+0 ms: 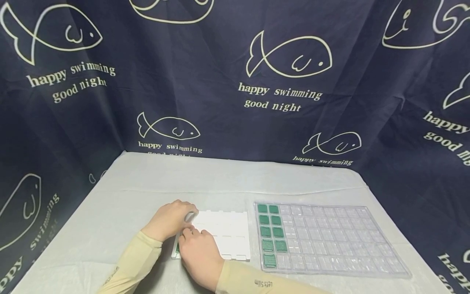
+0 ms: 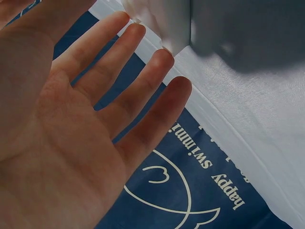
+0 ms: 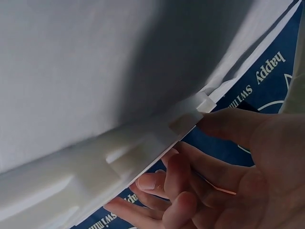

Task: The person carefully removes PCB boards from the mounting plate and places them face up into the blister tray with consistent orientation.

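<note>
A white slotted tray [image 1: 232,243] lies at the table's middle, with a sliver of green [image 1: 178,248] showing by its left edge. My left hand [image 1: 172,220] is at its far left corner; the left wrist view shows straight, spread fingers with some tips touching the tray's edge [image 2: 175,36]. Over the tray's left part is my right hand [image 1: 200,253]. Seen from the right wrist, its thumb touches the tray's side wall [image 3: 95,171] and the other fingers are bent. The tray hides what lies beneath those fingertips.
To the right stands a clear plastic compartment tray [image 1: 330,241]. Green circuit boards [image 1: 265,219] fill pockets in its two leftmost columns, except the front pocket of the second. A white cloth [image 1: 220,175] covers the table; dark blue fish-print curtains [image 1: 220,81] hang around it.
</note>
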`<state>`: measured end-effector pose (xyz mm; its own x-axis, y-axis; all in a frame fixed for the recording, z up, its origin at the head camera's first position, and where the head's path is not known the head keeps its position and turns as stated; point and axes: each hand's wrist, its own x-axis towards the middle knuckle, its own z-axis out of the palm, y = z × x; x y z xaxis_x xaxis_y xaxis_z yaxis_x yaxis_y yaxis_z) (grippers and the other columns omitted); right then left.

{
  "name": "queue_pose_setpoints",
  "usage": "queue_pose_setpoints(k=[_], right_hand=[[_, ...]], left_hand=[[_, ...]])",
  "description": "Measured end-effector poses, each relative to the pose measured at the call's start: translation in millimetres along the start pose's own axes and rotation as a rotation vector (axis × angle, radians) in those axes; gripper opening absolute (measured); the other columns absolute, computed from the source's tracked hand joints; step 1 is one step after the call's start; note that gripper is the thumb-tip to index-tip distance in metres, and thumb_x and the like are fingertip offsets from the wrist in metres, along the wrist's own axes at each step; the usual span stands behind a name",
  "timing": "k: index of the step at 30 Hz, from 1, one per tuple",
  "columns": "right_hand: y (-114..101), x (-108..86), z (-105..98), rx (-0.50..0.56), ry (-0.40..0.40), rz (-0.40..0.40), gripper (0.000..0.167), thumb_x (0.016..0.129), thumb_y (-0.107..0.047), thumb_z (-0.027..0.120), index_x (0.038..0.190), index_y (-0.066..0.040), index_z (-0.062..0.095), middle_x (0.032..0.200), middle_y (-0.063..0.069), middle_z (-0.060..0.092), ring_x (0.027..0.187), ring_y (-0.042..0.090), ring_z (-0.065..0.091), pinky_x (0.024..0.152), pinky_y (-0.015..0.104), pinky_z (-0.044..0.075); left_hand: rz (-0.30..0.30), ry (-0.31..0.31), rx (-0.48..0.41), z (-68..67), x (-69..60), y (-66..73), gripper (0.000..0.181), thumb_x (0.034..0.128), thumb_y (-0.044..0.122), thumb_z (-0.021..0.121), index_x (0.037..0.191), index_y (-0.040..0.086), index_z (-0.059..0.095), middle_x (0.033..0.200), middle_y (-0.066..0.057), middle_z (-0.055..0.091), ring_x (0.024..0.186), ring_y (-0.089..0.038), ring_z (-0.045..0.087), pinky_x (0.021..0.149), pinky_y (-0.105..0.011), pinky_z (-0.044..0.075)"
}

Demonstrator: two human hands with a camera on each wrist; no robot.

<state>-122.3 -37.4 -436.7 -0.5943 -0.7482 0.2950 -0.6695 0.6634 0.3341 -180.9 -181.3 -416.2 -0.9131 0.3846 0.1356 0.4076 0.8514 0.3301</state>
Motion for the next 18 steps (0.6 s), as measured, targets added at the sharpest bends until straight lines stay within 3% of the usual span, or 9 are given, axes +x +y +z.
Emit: queue_pose_setpoints(k=[7,18], right_hand=[[0.9,-0.1,-0.9,0.034,-0.007,0.001,0.028,0.088,-0.033,0.075,0.104,-0.011,0.074,0.105,0.003,0.073,0.089,0.008,0.071,0.047,0.013,0.036],[-0.3,-3.3,-2.1,0.027,0.062,0.061,0.022,0.086,-0.030,0.076,0.102,-0.014,0.071,0.107,-0.001,0.069,0.082,0.005,0.064,0.049,0.016,0.034]], left_hand=[[0.002,0.006,-0.004,0.0,-0.7,0.2,0.032,0.0725,0.012,0.087,0.103,0.013,0.076,0.100,-0.004,0.077,0.092,-0.026,0.070,0.075,-0.044,0.059],[0.002,-0.001,-0.013,-1.2,-0.2,0.9,0.034,0.0696,0.012,0.087,0.102,0.013,0.076,0.099,-0.004,0.077,0.092,-0.026,0.070,0.075,-0.044,0.058]])
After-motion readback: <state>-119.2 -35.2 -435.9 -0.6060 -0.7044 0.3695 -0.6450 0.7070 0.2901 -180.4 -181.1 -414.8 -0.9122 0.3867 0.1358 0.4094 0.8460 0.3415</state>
